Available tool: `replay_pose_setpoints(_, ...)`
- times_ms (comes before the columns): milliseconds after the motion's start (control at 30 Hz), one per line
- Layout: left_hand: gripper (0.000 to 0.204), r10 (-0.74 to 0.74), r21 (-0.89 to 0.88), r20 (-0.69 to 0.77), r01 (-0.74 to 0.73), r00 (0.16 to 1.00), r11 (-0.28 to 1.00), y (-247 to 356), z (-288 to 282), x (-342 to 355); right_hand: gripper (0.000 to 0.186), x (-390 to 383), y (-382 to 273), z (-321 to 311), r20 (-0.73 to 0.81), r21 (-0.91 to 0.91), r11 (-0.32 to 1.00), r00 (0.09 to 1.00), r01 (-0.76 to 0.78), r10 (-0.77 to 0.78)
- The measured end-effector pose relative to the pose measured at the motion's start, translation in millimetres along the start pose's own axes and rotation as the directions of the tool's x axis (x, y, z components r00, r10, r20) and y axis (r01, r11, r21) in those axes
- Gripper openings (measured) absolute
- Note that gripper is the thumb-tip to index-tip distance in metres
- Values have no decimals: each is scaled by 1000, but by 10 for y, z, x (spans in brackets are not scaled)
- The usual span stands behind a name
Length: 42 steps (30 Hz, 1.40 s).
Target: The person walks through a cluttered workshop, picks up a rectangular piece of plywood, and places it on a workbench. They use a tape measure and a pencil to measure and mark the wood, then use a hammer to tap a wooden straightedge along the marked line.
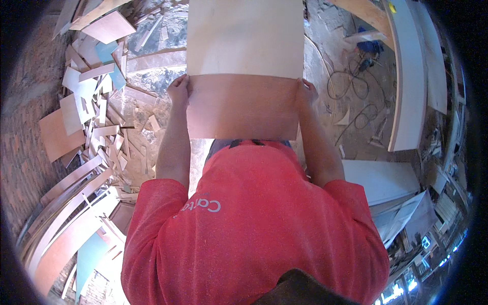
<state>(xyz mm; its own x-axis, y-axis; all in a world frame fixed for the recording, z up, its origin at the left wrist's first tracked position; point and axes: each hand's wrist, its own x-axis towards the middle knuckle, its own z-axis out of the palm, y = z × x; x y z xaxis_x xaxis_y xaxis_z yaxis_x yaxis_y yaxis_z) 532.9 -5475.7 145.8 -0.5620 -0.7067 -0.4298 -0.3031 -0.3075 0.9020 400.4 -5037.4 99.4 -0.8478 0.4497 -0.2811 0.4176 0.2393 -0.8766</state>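
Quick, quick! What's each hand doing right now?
Left hand: closed, holding the brown board by its far left corner.
Right hand: closed, holding the same board by its far right corner.

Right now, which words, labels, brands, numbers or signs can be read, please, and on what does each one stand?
Red shirt: pale grey lettering on the chest, partly lost in folds; I do not copy its words.
Brown sheet, pale board: no text that I can see.
Offcuts: any marks are too small to read.
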Motion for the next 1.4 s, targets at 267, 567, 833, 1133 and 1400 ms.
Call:
replay_pose_setpoints(267, 23, 0, 118, -21, 2, 1000, 993, 173, 31, -51, 24, -194, -461, -66, 156, 19, 999, 987, -29, 25)
replay_pose_setpoints(567, 21, -92, -154, 130, 111, 987, 982, 735, -118, -856, 30, -213, -1318, -431, 327, 392, 919, 940, -40, -99)
replay_pose_setpoints(833, 18, 128, -590, 133, -25, 983, 807, 1180, -473, -1540, 38, -176, -3207, 92, 582, 396, 895, 697, 206, -418)
replay_pose_setpoints(1133, 28, -23, -803, -300, -239, 954, 545, 1793, -1634, -1111, 44, -482, -3468, 725, 595, 51, 753, 585, 656, -550)
replay_pose_setpoints(1400, 25, -85, -838, -444, -379, 892, 392, 1887, -3519, -148, 38, -2251, -2923, 1717, 773, -26, 964, 616, 266, -150)
